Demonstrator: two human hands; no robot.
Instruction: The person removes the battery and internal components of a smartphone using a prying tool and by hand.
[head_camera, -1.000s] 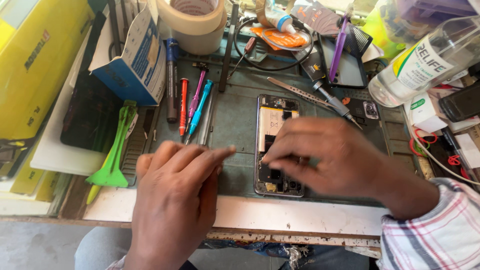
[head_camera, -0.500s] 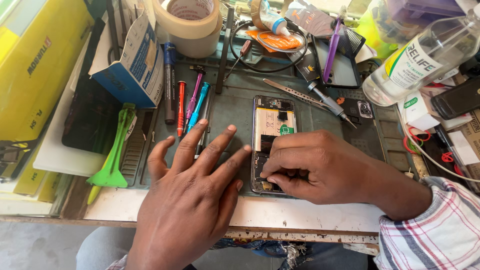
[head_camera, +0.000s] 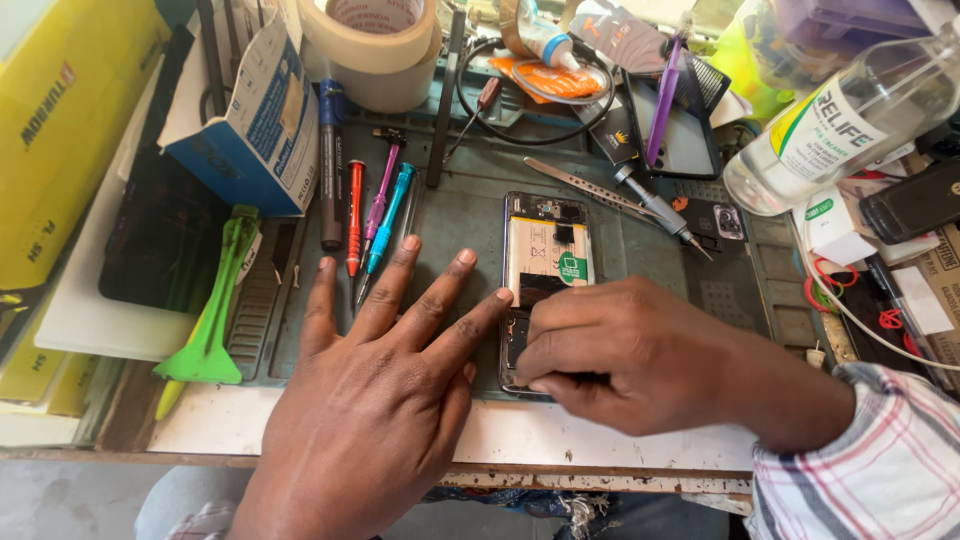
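Observation:
An opened phone (head_camera: 546, 250) lies back-up on a grey-green work mat (head_camera: 460, 210), its battery and circuit boards showing. My left hand (head_camera: 385, 390) rests flat on the mat with fingers spread, one fingertip touching the phone's left edge. My right hand (head_camera: 640, 355) covers the phone's lower half, fingers curled and pressing down on its bottom part. What the right fingers pinch is hidden under the hand.
Several screwdrivers (head_camera: 375, 215) lie left of the phone, with green pry tools (head_camera: 210, 320), a blue box (head_camera: 255, 120) and tape rolls (head_camera: 370, 40) beyond. Tweezers (head_camera: 585, 185) and a screwdriver (head_camera: 660, 210) lie right of it. A clear bottle (head_camera: 840, 120) sits far right.
My left hand has opened and flattened on the mat, fingers spreading toward the phone. My right hand has slid down onto the phone's lower end.

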